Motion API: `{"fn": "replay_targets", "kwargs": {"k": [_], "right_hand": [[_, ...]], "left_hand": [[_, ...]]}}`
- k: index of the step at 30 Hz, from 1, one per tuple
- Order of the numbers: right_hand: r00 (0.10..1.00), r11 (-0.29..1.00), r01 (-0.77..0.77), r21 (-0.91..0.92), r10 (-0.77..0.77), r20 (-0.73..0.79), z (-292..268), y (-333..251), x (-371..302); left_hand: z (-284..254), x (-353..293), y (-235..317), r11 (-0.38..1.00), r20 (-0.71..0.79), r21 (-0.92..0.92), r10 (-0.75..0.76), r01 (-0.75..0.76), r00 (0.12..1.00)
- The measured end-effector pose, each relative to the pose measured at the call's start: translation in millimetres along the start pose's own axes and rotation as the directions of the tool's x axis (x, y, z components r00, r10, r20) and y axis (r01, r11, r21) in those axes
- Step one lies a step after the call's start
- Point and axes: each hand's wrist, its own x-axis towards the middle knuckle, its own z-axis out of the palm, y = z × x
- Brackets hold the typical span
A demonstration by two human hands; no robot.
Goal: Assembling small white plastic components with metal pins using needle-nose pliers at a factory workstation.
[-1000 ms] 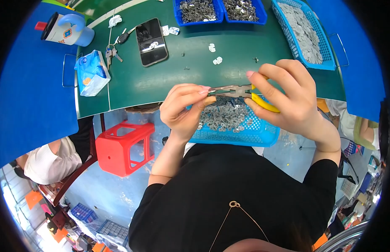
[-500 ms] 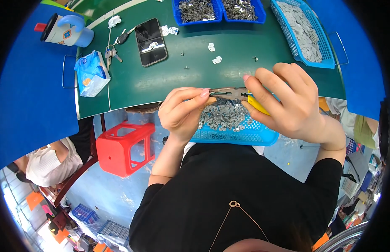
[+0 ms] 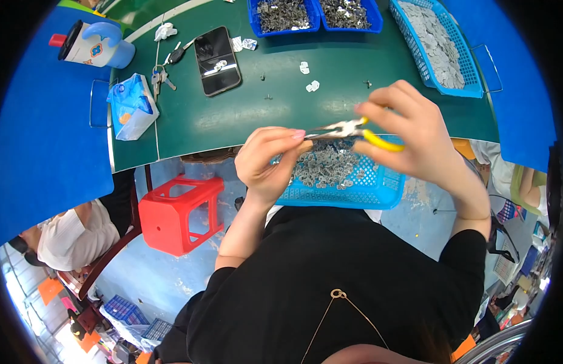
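My right hand grips yellow-handled needle-nose pliers, whose handles and jaws are spread apart. The jaws point left toward my left hand, which is closed in a pinch at their tips. Whatever small part sits between those fingertips is too hidden to name. Below both hands, a light-blue mesh basket rests on my lap, holding many small grey metal pieces.
On the green table lie a phone, keys, a tissue pack and a few loose small parts. Two blue bins and a blue basket of flat pieces stand farther back. A red stool is at left.
The pliers have opened, their handles spreading apart in my right hand, which has turned slightly. My left hand has shifted a little to the right, still pinched.
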Motion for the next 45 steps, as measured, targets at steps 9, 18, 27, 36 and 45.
{"fn": "replay_targets", "kwargs": {"k": [9, 18, 27, 36, 45], "right_hand": [[0.756, 0.678, -0.654, -0.335, 0.589, -0.286, 89.2, 92.6, -92.1], [0.88, 0.879, -0.432, -0.202, 0.362, -0.309, 99.2, 66.1, -67.1], [0.946, 0.966, -0.248, 0.07, 0.257, -0.196, 115.2, 43.0, -72.3], [0.977, 0.972, -0.095, 0.213, 0.132, -0.169, 122.3, 27.1, -67.7], [0.693, 0.494, -0.471, 0.731, 0.72, -0.04, 123.0, 12.3, -31.6]], "left_hand": [[11.4, -22.7, -13.2, 0.922, 0.524, 0.377, -0.288, 0.084, 0.801], [40.2, 19.3, -46.6, 0.81, 0.61, 0.515, -0.118, -0.279, 0.784], [16.4, -17.5, -43.5, 0.937, 0.607, 0.202, 0.109, -0.286, 0.787], [17.9, -9.0, -30.0, 0.608, 0.28, -0.418, -0.621, 0.675, 0.732], [26.8, -2.8, -25.6, 0.51, 0.25, -0.477, -0.703, 0.716, 0.666]]}}
